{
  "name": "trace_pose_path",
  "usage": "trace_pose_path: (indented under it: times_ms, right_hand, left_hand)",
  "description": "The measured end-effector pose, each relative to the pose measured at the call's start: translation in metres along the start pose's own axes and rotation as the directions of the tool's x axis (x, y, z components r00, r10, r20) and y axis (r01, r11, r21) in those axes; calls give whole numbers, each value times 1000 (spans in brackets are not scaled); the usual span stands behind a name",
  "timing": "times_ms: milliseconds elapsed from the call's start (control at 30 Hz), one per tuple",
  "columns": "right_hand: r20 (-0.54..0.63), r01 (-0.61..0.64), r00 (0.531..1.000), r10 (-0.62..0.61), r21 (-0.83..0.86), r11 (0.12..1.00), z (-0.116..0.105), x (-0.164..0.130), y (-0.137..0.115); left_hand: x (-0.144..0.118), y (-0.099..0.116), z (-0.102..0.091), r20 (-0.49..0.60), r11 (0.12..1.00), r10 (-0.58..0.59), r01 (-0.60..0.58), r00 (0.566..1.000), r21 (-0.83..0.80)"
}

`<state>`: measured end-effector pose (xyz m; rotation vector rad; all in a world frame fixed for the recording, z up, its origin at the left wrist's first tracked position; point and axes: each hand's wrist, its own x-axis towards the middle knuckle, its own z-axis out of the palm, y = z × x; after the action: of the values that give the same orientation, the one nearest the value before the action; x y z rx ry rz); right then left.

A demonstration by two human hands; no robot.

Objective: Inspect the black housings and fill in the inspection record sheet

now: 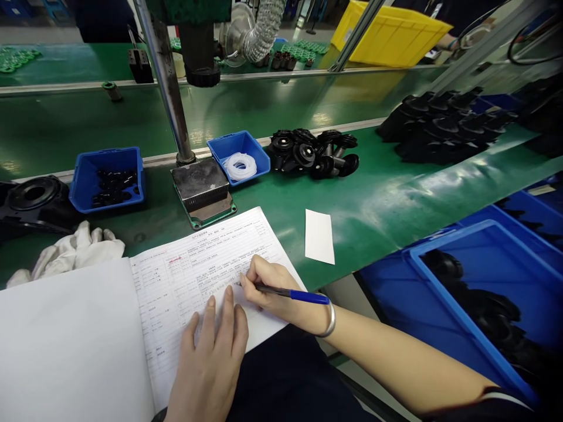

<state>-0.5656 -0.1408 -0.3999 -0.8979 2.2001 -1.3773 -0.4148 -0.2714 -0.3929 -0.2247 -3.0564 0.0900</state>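
Note:
A pen with a blue cap end is pinched in my right hand, its writing end down at the printed sheet. My left hand lies flat with fingers spread on the same page of the open booklet. Rows of printed text and table lines cover the sheet, along with a small red mark near its upper left. The booklet's blank left page is turned over toward me. To the right of the booklet lies a small white card.
Behind the booklet are a press with a metal block, a blue bin of black parts and a blue bin with a white tubing coil. White gloves, black wheel-like parts and a large blue crate surround the spot.

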Motion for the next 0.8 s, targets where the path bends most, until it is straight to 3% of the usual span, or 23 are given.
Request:
trace_pose_path:
  times_ms: [800]
  right_hand:
    - [1,-15,1000,15,-34,999,1,3,2]
  left_hand:
    - [1,-1,2,-28,1000,4,-4,1000,-4]
